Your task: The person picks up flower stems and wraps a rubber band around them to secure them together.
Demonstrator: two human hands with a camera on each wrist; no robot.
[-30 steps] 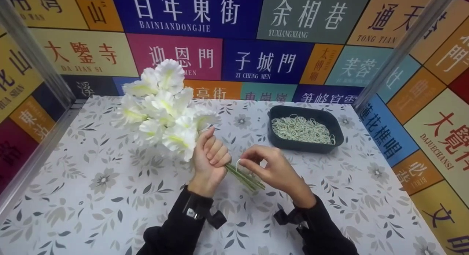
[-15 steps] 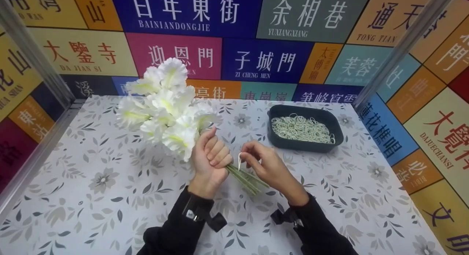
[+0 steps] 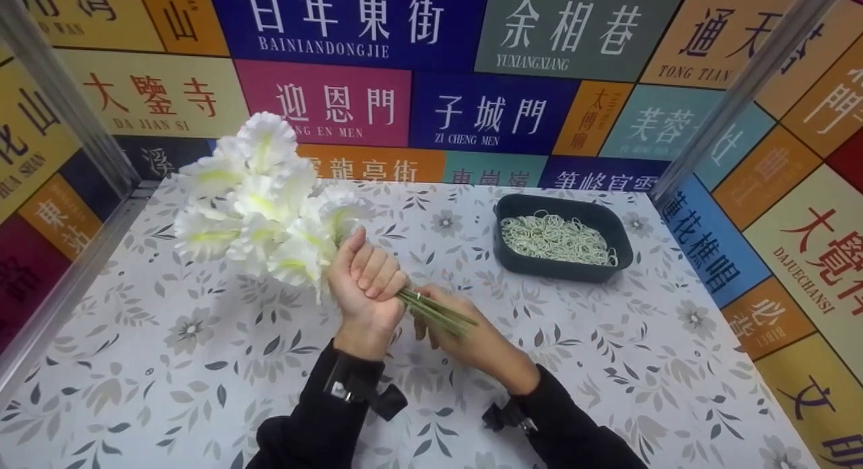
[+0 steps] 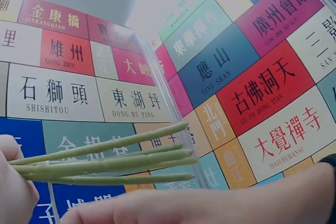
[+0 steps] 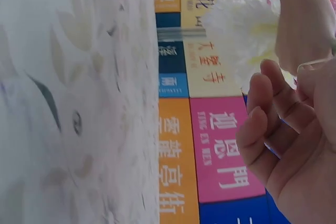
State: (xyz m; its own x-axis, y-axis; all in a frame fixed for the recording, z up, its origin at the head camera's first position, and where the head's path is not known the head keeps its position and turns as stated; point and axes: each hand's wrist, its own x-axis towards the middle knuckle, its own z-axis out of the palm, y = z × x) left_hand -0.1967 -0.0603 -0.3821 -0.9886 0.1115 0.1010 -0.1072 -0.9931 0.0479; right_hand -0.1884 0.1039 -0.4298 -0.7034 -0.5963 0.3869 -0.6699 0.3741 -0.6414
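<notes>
The left hand (image 3: 367, 287) grips stems (image 3: 441, 312) of white flowers (image 3: 259, 199), blooms toward its ten o'clock. At its four o'clock, the right hand (image 3: 465, 342) pinches a rubber band (image 4: 53, 198). A dark tub (image 3: 556, 269) sits at the stems' two o'clock.

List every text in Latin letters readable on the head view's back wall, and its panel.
"BAINIANDONGJIE": large blue panel
"YUXIANGXIANG": grey panel
"TONG TIAN": peach panel
"DA JIAN SI": cream panel
"NG EN MEN", start behind flowers: pink panel
"ZI CHENG MEN": smaller blue panel
"SHAN": left orange panel
"O WAN", start unclear: yellow panel
Too small or blurred: upper teal panel, right orange panel.
</notes>
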